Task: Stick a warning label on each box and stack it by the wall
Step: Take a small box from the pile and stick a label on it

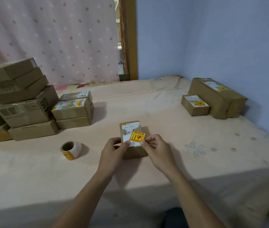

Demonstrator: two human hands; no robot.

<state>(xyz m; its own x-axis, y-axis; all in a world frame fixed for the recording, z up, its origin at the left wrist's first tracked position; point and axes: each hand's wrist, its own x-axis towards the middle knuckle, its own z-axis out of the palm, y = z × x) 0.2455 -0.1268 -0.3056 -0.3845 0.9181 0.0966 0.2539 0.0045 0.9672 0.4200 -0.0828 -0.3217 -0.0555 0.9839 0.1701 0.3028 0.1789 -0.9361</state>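
On the far left a big pile of boxes [23, 102] waits, most seemingly unlabelled; by the blue wall [229, 38] at far right two labelled boxes [212, 99] already sit, so most work looks left. In the near middle stands a small box [131, 129]; the left hand [114, 148] and right hand [155, 145] each pinch a lower corner of the warning label [138, 136] over its top

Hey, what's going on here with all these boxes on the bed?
A person is labelling boxes. Both hands, left and right, pinch a red-and-yellow sticker over the small box in front of them. The sticker roll lies to its left. Two labelled boxes sit by the blue wall; a pile waits at left.
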